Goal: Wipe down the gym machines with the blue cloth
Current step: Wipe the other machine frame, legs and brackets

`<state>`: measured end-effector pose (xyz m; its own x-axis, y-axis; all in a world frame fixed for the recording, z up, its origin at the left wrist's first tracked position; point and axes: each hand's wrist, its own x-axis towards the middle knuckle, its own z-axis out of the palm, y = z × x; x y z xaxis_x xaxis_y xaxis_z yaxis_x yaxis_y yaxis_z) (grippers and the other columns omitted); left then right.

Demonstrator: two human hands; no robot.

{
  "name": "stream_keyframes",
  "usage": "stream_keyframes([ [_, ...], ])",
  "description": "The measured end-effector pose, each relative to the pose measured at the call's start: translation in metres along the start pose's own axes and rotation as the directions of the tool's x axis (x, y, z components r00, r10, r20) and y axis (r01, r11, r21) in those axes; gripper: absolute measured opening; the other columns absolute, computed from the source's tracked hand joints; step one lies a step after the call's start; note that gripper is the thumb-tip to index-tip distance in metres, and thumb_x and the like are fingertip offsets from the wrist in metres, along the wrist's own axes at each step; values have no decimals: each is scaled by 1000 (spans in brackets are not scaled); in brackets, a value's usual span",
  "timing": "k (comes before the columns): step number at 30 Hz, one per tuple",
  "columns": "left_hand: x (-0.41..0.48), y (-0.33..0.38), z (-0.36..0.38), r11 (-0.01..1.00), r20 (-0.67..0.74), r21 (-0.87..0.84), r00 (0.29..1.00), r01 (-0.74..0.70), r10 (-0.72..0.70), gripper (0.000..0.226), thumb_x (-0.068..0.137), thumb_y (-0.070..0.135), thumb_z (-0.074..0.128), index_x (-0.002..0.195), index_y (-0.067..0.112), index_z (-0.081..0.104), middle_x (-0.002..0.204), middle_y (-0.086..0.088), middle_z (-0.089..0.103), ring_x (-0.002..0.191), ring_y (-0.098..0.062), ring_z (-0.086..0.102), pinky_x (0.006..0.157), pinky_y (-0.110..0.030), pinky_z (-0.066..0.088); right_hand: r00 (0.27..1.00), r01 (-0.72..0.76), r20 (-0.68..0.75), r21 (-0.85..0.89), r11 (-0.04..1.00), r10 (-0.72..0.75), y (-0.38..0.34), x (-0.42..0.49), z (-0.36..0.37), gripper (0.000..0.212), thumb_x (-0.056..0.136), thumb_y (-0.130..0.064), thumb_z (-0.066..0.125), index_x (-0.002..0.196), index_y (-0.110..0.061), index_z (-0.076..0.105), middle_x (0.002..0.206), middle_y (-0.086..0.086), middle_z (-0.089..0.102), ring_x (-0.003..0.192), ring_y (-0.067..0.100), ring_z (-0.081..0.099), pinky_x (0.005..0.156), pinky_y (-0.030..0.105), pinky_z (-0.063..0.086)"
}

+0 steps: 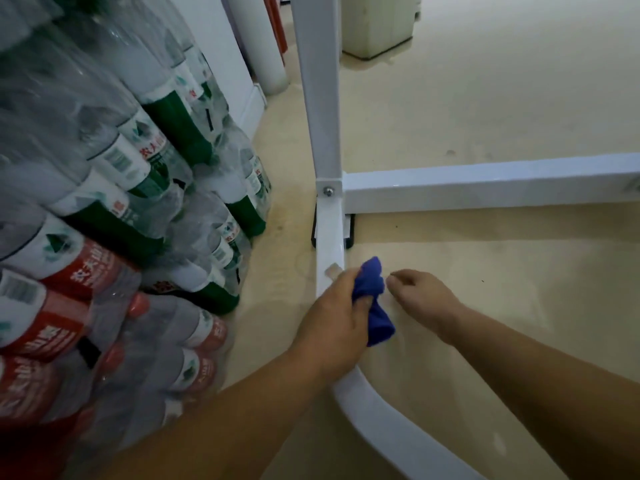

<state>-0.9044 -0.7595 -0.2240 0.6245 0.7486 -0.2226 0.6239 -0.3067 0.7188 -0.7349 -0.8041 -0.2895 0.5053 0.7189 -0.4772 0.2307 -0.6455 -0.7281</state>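
Left hand point(337, 313) grips blue cloth point(372, 299) over white frame bar point(330, 237), right hand point(420, 292) beside.

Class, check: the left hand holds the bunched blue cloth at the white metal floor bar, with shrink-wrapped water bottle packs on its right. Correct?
No: the head view shows the shrink-wrapped water bottle packs left of the white metal floor bar; the rest holds.
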Motion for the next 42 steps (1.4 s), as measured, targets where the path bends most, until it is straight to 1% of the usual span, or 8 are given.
stream_keyframes([
  [4, 20, 1, -17, 978, -272, 205, 962, 32, 25, 20, 102, 42, 51, 118, 35, 59, 111, 10, 56, 103, -14, 52, 89, -35, 49, 982, -103, 187, 536, 838, 1, -32, -38, 7, 34, 103, -51, 50, 116, -24, 67, 110, 6, 73, 101, 30, 71, 81, 51, 62],
  [9, 30, 8, -22, 979, 32, -200, 999, 41, -35, 26, 97, 25, 64, 121, 36, 67, 109, 6, 70, 96, -9, 70, 92, -34, 59, 965, -179, 262, 691, 700, -11, -50, -49, 9, 22, 107, -33, 51, 117, -17, 64, 105, 12, 76, 87, 30, 77, 71, 51, 64],
  [12, 27, -8, -36, 964, -14, -262, 998, 50, -56, 25, 102, 21, 60, 121, 37, 66, 111, 8, 72, 89, 4, 67, 80, -18, 57, 991, -121, 46, 665, 737, 122, -44, -38, 3, 15, 106, -26, 55, 116, -15, 55, 104, 13, 69, 87, 32, 74, 60, 47, 63],
  [16, 31, -70, -51, 906, -32, 377, 981, 191, -194, 61, 101, 39, 59, 156, 29, 37, 161, -2, 38, 141, -20, 44, 112, -33, 39, 958, 76, -275, 520, 851, 83, -29, -18, -9, 8, 105, -20, 51, 113, -23, 53, 103, 6, 62, 81, 16, 61, 61, 33, 53],
  [20, 35, -125, -38, 784, 201, 578, 893, 225, -404, 102, 87, 64, 67, 163, 38, 4, 172, 0, -10, 158, -26, -1, 125, -46, 18, 974, 140, -223, 437, 888, -44, -35, -11, 6, 2, 105, -29, 54, 107, -28, 55, 96, 1, 61, 82, 19, 63, 72, 39, 57],
  [27, 33, -157, -32, 763, 191, 612, 897, 209, -399, 102, 85, 75, 58, 157, 51, -9, 168, 12, -22, 157, -18, -12, 123, -58, 23, 970, 234, -153, 365, 901, -189, -69, 12, 42, 37, 101, -37, 62, 137, -30, 57, 129, -11, 59, 124, 15, 58, 108, 31, 45],
  [34, 37, -158, -33, 778, 228, 596, 888, 197, -400, 99, 89, 69, 57, 157, 50, -13, 164, 13, -30, 156, -18, -18, 125, -47, 16, 982, 177, -143, 491, 853, -122, -98, 74, 44, 49, 102, -30, 61, 147, -25, 45, 121, -8, 58, 110, 14, 59, 93, 26, 43],
  [42, 37, -157, -34, 775, 234, 596, 878, 210, -417, 101, 88, 69, 59, 157, 51, -12, 165, 13, -29, 156, -16, -18, 125, -47, 15, 970, 238, -118, 258, 936, -214, -74, 39, 60, 39, 104, -39, 52, 141, -26, 51, 115, -2, 65, 107, 18, 62, 94, 34, 49],
])
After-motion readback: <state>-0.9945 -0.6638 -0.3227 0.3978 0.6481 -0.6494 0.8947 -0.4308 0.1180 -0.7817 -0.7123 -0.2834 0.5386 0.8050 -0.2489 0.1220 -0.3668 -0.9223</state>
